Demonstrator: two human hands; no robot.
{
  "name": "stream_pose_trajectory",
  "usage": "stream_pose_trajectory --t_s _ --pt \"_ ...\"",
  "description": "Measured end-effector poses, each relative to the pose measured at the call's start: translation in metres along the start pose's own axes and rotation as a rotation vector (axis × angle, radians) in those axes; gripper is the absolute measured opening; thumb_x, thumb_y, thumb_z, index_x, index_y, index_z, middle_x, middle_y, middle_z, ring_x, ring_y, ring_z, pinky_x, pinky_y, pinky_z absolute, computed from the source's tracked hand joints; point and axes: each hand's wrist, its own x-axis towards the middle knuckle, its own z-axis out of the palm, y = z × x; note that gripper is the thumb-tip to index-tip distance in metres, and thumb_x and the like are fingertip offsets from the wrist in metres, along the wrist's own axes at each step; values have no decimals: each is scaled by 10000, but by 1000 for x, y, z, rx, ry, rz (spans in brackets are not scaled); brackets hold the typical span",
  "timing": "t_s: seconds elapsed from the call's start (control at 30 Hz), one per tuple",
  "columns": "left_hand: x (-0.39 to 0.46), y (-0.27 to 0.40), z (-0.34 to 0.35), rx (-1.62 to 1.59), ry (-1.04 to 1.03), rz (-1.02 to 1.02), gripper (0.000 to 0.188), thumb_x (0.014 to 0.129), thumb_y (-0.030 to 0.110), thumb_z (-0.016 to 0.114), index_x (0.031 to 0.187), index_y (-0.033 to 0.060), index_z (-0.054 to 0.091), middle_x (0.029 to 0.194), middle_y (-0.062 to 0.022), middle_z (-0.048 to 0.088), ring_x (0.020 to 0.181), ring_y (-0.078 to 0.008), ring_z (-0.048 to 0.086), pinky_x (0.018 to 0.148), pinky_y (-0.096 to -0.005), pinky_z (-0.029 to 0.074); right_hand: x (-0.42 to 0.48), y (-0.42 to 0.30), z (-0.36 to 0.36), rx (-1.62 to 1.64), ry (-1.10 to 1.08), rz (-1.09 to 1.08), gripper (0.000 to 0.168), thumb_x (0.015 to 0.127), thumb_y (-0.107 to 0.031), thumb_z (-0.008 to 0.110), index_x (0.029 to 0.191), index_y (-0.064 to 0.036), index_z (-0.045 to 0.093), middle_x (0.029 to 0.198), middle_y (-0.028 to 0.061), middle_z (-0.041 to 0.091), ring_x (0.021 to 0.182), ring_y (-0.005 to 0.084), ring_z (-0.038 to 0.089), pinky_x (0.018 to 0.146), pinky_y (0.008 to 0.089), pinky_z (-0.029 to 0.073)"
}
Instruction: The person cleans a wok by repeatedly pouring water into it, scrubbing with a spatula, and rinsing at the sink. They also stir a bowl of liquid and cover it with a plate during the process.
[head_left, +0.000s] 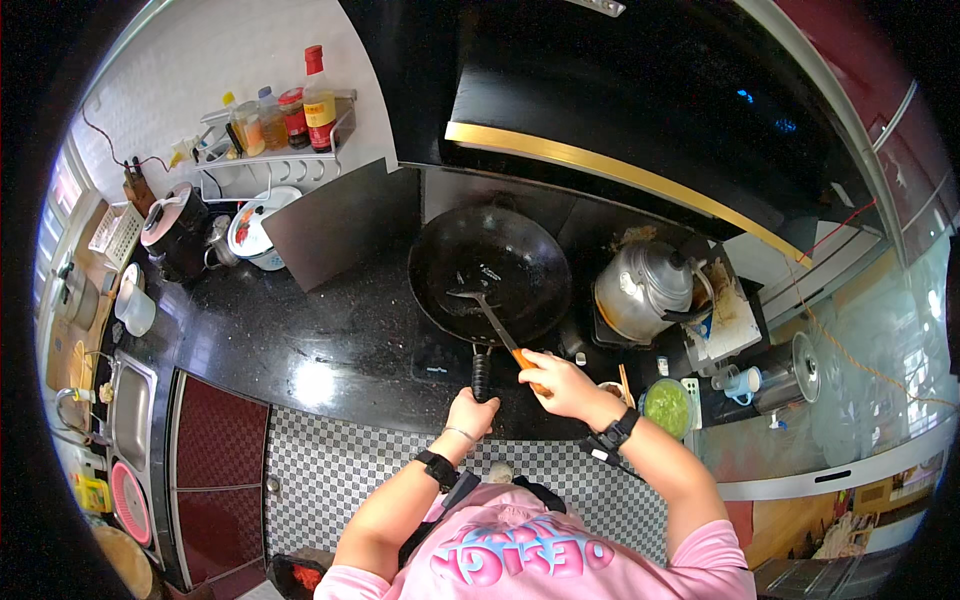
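Observation:
A black wok (517, 262) sits on the hob, its dark inside shiny with a little liquid at the bottom. My left hand (471, 416) is closed around the end of the wok's black ribbed handle (481, 375), which points towards me. In my right hand (566, 382) is the wooden handle of a metal wok spatula (495, 322). Its blade rests inside the wok, left of the middle. Right of my right hand stand a small bowl (611, 390) with chopsticks (625, 382) and a bowl of chopped green vegetable (666, 409).
A large metal kettle (645, 289) stands right of the wok. Above hangs a black range hood with a gold edge (600, 176). An upright dark panel (352, 225) is at the left, near a lidded enamel pot (262, 225). A sink (135, 412) lies far left.

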Motion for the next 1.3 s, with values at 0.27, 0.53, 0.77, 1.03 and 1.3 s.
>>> stream_pose_trajectory --t_s 0.27,0.53,0.77,1.03,1.3 --pt "10 -13 6 40 31 35 314 787 166 691 946 -45 520 692 -129 635 491 -197 611 462 -316 496 14 -7 2 54 41 0 273 729 -13 636 996 -68 636 1272 262 522 1075 390 580 898 384 492" --pt "12 -16 5 47 37 58 332 779 175 695 934 -58 515 697 -156 640 503 -226 623 485 -334 509 63 14 23 20 170 33 214 760 -23 634 968 -69 649 1227 271 550 1058 398 588 896 375 495" --pt "11 -15 5 67 29 48 333 786 186 689 935 -55 512 659 -140 624 494 -218 612 475 -338 499 74 37 12 -134 152 88 253 755 -12 605 996 -84 637 1294 241 516 1129 375 551 946 403 468" --pt "10 -13 3 41 36 59 326 788 185 689 920 -60 519 667 -135 624 490 -210 606 469 -332 494 42 40 0 -160 68 62 267 716 4 626 958 -107 646 1325 199 510 1087 352 575 890 398 496" --pt "7 -7 2 103 38 6 311 792 171 695 932 -45 521 679 -120 629 482 -200 604 463 -326 494 -2 29 -11 -144 11 83 260 707 0 624 946 -97 653 1320 197 514 1054 341 592 847 396 511"
